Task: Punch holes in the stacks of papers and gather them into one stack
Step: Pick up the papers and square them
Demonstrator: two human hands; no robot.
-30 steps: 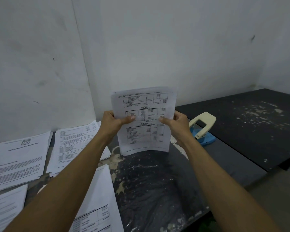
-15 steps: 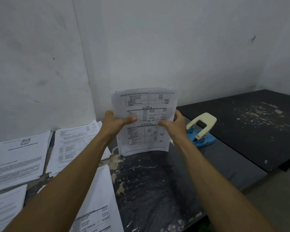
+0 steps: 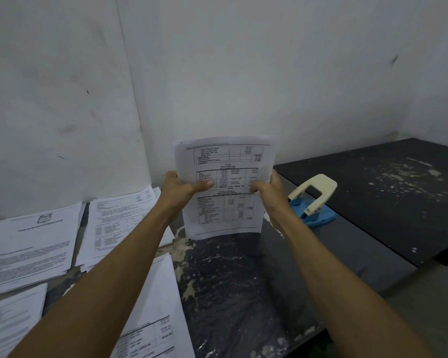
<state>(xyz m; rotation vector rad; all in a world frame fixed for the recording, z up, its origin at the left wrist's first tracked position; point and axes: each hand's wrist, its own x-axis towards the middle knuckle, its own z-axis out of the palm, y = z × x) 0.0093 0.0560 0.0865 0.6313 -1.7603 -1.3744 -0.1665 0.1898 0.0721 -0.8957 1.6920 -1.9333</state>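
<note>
I hold a stack of printed papers (image 3: 224, 161) upright in front of me, its bottom edge resting on the dark table (image 3: 243, 280). My left hand (image 3: 183, 188) grips its left edge and my right hand (image 3: 268, 188) grips its right edge, thumbs on the front sheet. The hole punch (image 3: 314, 200), blue base with a cream lever, sits on the table just right of my right hand. More paper stacks lie flat to the left: one with a bold heading (image 3: 29, 244), one behind it (image 3: 117, 218), and one near me (image 3: 153, 313).
A white wall stands close behind the table. A second black tabletop (image 3: 386, 192) with pale scuffs extends to the right, its edge dropping off at the lower right. Another sheet (image 3: 8, 321) lies at the lower left corner.
The upright stack and both hands have shifted only slightly; my right hand has slid a little along the stack's right edge. Nothing else has moved.
</note>
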